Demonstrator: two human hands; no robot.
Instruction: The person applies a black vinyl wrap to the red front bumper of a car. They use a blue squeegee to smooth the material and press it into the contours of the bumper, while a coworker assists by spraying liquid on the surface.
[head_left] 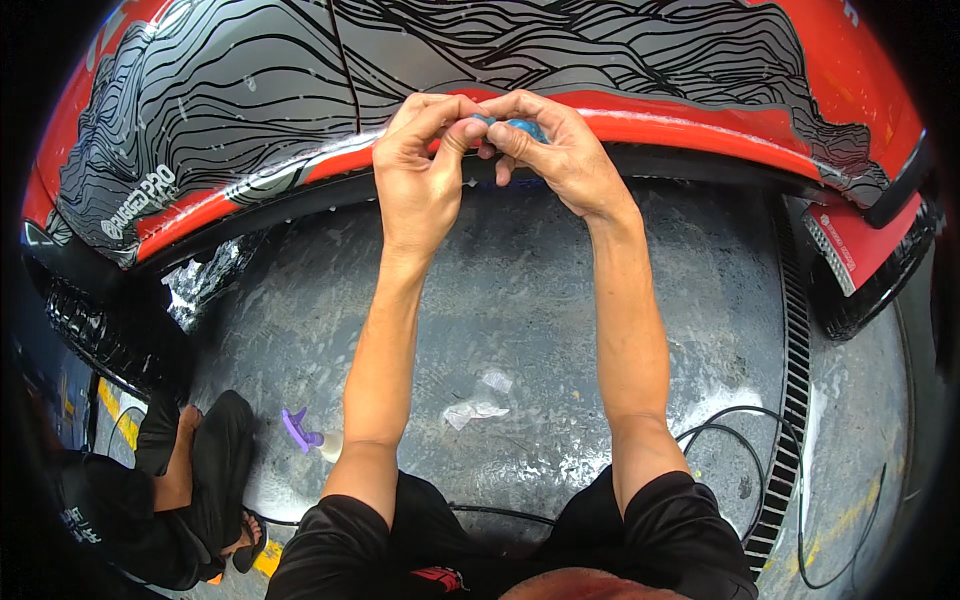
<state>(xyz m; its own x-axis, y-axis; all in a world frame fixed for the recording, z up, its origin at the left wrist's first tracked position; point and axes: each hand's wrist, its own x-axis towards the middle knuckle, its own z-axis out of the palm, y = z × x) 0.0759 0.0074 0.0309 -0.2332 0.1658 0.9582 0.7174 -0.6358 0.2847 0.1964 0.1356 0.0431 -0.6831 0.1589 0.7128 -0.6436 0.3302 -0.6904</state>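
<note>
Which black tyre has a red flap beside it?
The black rubber tyre at right, beside the flat red flap; the black tyre at left shows none.

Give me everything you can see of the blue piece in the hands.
The blue piece looks smooth, rounded and slightly shiny, perhaps soft. The right hand grips it, and blue also shows where the left hand pinches. The hands cover the rest, so its full shape is hidden. It is by the car; contact there can't be told.
</note>
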